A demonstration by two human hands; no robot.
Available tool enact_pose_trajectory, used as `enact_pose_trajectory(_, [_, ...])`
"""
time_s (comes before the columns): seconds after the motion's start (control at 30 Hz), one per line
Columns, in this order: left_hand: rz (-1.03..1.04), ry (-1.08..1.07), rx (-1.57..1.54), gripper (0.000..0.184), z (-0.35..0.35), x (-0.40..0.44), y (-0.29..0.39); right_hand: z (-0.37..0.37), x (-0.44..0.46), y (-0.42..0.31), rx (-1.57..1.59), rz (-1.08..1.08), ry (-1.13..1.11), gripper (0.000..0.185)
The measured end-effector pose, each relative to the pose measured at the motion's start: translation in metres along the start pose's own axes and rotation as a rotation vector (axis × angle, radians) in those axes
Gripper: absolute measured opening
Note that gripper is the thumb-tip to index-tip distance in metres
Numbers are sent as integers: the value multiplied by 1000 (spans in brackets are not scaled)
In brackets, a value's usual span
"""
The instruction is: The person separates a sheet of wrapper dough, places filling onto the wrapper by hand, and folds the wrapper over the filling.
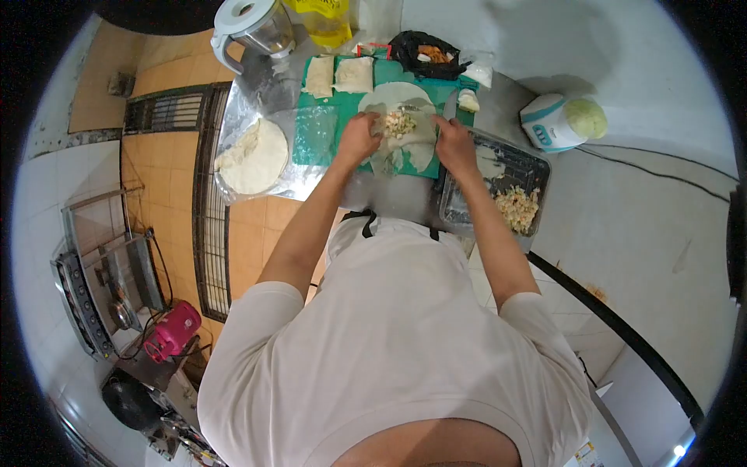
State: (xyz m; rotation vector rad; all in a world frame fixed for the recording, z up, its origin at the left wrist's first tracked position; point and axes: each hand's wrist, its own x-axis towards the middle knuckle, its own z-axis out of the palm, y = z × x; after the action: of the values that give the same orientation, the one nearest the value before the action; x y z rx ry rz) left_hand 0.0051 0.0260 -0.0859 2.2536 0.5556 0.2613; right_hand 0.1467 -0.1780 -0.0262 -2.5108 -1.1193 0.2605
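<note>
On the green mat (315, 128) lies a thin dough sheet (397, 93), between the two hands, with a small heap of chopped filling (399, 124) on it. The left hand (359, 142) is at the sheet's left side, its fingers near together and close beside the filling; the right hand (457, 148) has its fingers narrow at the right edge. Whether they really pinch the dough, I cannot tell. Because the near part of the sheet looks ragged and green shows through, it is better to lift softly, with equal force from both sides, and to keep the filling compact and away from the edges.

To the right of the mat, a dark tray (453, 199) holds more chopped mix (517, 208), gathered in its near right corner. Beyond the mat's far edge, an open black bag (405, 56) contains orange-brown pieces (437, 54). Far to the left, a blender jug (268, 33) stands beside a yellow pouch (327, 29); the jug's content is not clear. Well to the right of the mat is a white tub (545, 124) with a pale green round thing (585, 119) at its end.
</note>
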Motion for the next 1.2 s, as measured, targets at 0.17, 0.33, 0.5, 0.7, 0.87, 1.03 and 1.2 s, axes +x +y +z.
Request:
enact_pose_trajectory(0.17, [-38,-65,24,46,-5,-4,10,2,3,-2,57,-76,32,45])
enact_pose_trajectory(0.33, [25,17,12,37,12,3,-1,-6,5,-2,50,-46,77,41])
enact_pose_trajectory(0.5, [-34,-28,20,30,13,12,2,-11,3,0,55,-86,92,34])
enact_pose_trajectory(0.7, [-41,137,-226,22,11,7,4,-14,5,-9,55,-20,83,29])
enact_pose_trajectory(0.87, [-17,143,-135,22,4,3,4,-8,-1,0,3,-69,56,27])
enact_pose_trajectory(1.03, [8,92,-122,29,-1,-7,5,-13,-9,3,12,-160,68,27])
enact_pose_trajectory(1.2, [-35,85,-106,28,-5,-15,3,-6,-12,13,-55,-230,66,32])
